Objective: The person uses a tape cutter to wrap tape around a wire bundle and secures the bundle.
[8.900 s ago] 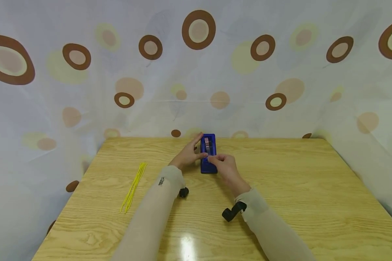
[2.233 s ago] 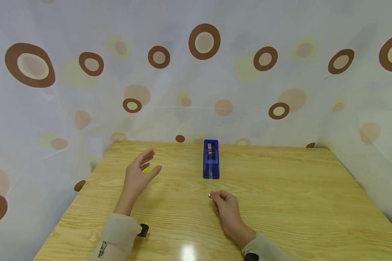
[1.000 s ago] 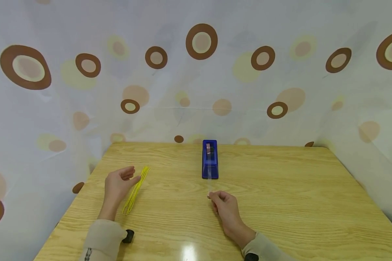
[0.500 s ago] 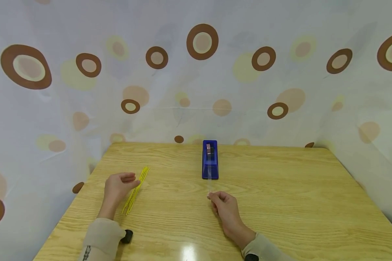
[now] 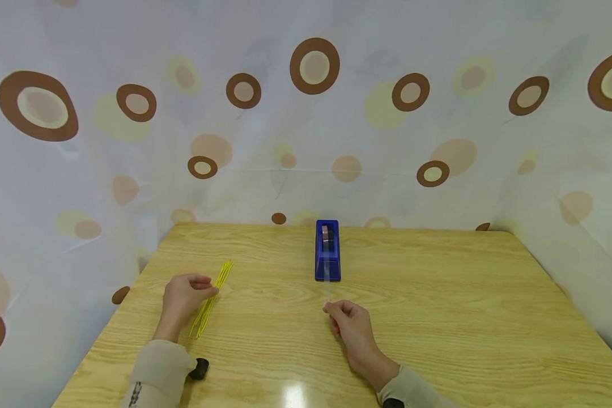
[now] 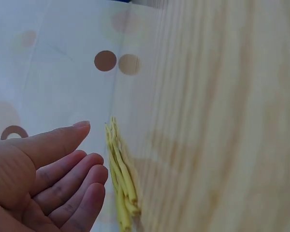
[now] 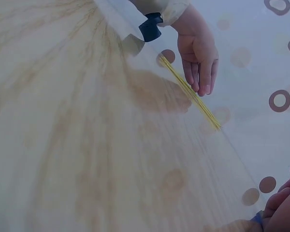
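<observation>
My left hand (image 5: 181,294) is just above the left side of a bundle of thin yellow strands (image 5: 204,317), thumb and fingers apart. In the left wrist view, its fingers are loosely bent, with nothing between them and the strands (image 6: 123,179) just beyond the fingertips. My right hand (image 5: 354,334) pinches the end of a clear tape strip (image 5: 327,291) between thumb and forefinger. The strip runs taut from the blue tape dispenser (image 5: 335,271), which stands at the back middle with a tape roll (image 5: 325,233) inside.
A wooden table (image 5: 438,311) carries everything. Behind it hangs a pale cloth (image 5: 265,130) with brown and yellow circles, reaching down to the table's back edge. Each wrist wears a black camera mount (image 5: 199,369).
Earlier both hands were at the dispenser. The right hand has drawn tape out toward the person and now stays still. The left hand moved left and lowered toward the yellow strands.
</observation>
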Demonstrator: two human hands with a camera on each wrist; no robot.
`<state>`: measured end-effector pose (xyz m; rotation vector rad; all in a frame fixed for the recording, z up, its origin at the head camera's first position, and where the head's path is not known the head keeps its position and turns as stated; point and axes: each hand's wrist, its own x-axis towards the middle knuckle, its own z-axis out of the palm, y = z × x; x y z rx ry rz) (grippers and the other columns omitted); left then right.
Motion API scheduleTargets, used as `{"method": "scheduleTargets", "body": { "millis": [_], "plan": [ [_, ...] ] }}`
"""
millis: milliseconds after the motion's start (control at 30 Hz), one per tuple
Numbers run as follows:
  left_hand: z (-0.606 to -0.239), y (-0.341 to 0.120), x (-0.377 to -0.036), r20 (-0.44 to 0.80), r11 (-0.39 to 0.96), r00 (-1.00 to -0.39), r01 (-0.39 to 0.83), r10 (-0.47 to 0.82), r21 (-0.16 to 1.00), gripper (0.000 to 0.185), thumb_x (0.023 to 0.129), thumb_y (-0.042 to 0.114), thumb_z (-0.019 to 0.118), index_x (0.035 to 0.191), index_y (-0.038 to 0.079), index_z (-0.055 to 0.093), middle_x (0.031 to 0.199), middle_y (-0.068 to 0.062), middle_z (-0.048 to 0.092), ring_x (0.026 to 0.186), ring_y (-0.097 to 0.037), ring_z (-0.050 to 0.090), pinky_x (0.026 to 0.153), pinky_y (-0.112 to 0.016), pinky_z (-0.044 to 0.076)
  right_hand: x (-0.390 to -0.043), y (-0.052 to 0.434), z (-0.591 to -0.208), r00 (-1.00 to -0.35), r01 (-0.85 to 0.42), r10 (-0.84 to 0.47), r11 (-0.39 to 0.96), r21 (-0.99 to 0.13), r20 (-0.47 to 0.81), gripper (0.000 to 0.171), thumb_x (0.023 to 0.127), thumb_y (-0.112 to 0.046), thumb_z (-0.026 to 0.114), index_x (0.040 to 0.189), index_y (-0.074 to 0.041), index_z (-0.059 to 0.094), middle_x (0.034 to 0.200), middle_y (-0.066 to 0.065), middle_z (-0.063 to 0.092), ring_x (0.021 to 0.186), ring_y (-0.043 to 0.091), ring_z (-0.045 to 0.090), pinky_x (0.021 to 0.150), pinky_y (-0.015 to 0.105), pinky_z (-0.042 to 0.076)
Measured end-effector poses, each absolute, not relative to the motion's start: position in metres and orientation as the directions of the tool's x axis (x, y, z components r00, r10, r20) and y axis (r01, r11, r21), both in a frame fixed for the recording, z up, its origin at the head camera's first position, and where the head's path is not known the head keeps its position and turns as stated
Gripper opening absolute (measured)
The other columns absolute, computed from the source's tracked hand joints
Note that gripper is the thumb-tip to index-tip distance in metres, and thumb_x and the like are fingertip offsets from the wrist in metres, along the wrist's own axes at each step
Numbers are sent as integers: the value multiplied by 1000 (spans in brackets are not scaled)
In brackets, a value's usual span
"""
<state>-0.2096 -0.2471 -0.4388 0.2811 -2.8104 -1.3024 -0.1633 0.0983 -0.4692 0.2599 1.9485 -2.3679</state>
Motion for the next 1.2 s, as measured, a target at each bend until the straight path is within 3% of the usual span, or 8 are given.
{"method": "scheduleTargets", "body": {
  "millis": [433, 967, 1200],
  "plan": [
    [-448, -248, -213, 1, 730, -982, -140, -190, 669, 32, 78, 18, 84, 100, -2, 72, 88, -10, 73, 80, -27, 68, 76, -46, 52, -163, 98, -470, -985, 150, 56, -190, -970, -163, 19, 94, -8, 66, 89, 10, 66, 64, 2, 50, 55, 10, 43, 50, 21, 37],
    [-445, -242, -221, -12, 743, -981, -154, -193, 652, 18, 73, 8, 77, 89, 1, 73, 79, -5, 71, 76, -25, 65, 76, -46, 51, -165, 98, -469, -984, 151, 63, -181, -972, -165, 17, 95, -8, 65, 90, 8, 68, 65, 1, 51, 56, 9, 43, 50, 21, 37],
    [-446, -244, -225, -43, 775, -990, -132, -134, 618, 15, 75, 6, 76, 88, 0, 72, 78, -4, 69, 73, -22, 63, 72, -44, 52, -164, 98, -468, -982, 167, 55, -185, -968, -179, 17, 95, -8, 65, 91, 8, 67, 67, 2, 52, 58, 10, 44, 51, 21, 38]
  ]
}}
